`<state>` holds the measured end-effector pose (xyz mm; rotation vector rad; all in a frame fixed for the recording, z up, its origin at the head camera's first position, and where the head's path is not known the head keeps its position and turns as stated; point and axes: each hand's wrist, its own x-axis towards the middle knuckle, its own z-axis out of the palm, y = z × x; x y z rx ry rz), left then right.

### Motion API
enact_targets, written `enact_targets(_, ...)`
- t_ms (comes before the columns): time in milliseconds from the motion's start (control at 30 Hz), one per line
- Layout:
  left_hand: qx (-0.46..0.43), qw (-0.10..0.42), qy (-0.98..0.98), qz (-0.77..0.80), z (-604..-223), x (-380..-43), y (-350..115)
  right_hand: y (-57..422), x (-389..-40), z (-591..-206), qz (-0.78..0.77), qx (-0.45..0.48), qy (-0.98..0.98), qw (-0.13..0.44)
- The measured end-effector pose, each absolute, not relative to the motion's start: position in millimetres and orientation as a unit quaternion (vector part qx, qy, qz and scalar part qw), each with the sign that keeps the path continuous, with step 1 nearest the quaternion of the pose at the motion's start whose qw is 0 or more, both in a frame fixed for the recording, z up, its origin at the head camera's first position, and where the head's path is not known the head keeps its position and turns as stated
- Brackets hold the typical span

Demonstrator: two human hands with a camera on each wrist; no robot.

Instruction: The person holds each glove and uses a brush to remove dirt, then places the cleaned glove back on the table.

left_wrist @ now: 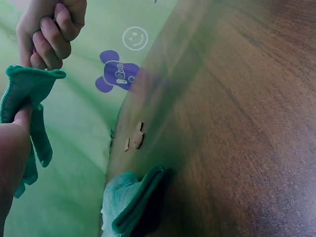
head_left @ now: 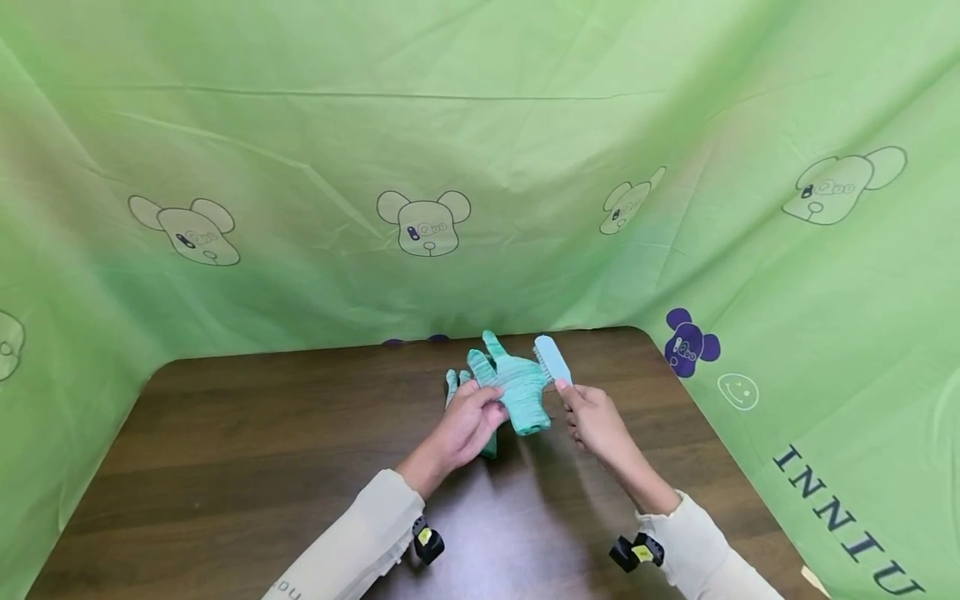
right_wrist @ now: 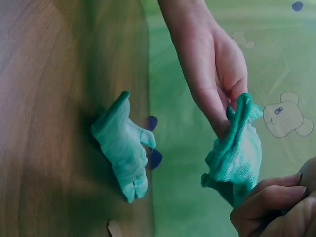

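My left hand (head_left: 467,425) pinches a green knit work glove (head_left: 523,387) near its side, raised off the table, cuff toward me. In the right wrist view its thumb presses on the glove's cuff (right_wrist: 242,118). A light-blue brush (head_left: 553,358) is gripped by its handle in my right hand (head_left: 596,423). Its bristles face left against or very near the glove's right edge; contact cannot be told. Behind the left hand a second green glove (right_wrist: 123,148) lies on the table, partly hidden in the head view.
The brown wood-grain table (head_left: 262,467) is bordered at the back and sides by a green printed cloth (head_left: 315,275). Small light-brown flat pieces (left_wrist: 138,137) lie on the table near the second glove, close to the back edge.
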<state>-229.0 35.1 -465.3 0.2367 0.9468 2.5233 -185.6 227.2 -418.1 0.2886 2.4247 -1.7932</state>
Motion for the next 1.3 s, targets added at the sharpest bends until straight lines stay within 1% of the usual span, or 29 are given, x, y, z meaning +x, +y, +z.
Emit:
enact_targets(200,0.107,0.217,0.337,0.910,-468.0,-232.9,31.9,229.6,-188.1,-419.8,-0.606,0.102,0.788,0.043)
enact_targets(433,0.120,0.222,0.375,0.892,-464.1,-234.1,29.9,200.9,-175.7,-409.4,-0.556,0.019,0.827,0.081)
enact_targets(533,0.126,0.224,0.379,0.889,-461.7,-233.4,31.1,193.1,-174.9,-409.2,-0.522,0.000,0.850,0.073)
enact_targets(667,0.130,0.227,0.383,0.886,-460.4,-232.5,31.0,193.3,-177.1,-410.7,-0.510,0.009,0.859,0.050)
enact_targets(833,0.132,0.225,0.385,0.885,-460.7,-231.8,28.4,200.9,-179.4,-409.6,-0.529,0.023,0.847,0.050)
enact_targets(1100,0.123,0.221,0.412,0.875,-459.2,-230.2,25.5,216.2,-182.4,-410.5,-0.592,0.050,0.799,0.091)
enact_targets(1300,0.114,0.216,0.413,0.877,-459.7,-228.5,25.7,223.4,-184.0,-414.5,-0.620,0.068,0.775,0.103)
